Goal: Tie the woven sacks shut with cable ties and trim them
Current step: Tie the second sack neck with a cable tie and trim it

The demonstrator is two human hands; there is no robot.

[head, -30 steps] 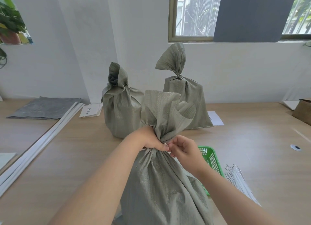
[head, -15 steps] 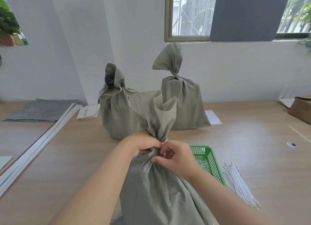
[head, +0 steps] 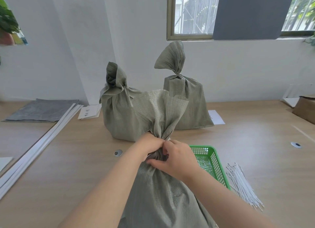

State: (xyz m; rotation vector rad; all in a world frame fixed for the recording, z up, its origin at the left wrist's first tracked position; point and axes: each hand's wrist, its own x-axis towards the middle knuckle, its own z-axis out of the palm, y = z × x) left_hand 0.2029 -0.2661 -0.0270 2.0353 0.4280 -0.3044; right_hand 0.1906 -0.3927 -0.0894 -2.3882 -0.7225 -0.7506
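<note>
A: What's closest?
B: A grey-green sack [head: 158, 202] upright on the table [head: 76, 168]; the left hand [head: 150, 147] and right hand [head: 177, 159] grip its gathered neck.
A: Beside it?
B: A green basket [head: 216, 166], then white cable ties [head: 242, 185], rightward.

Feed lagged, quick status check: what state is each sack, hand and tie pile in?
Near sack: upright, neck gathered, tie unclear.
Left hand: grips the neck.
Right hand: pinches the neck.
Back-left sack: upright, cinched shut.
Back-right sack: upright, cinched shut.
Cable ties: loose pile, untouched.

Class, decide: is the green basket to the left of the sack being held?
No, the green basket sits to the right of the held sack, close beside it.
</note>
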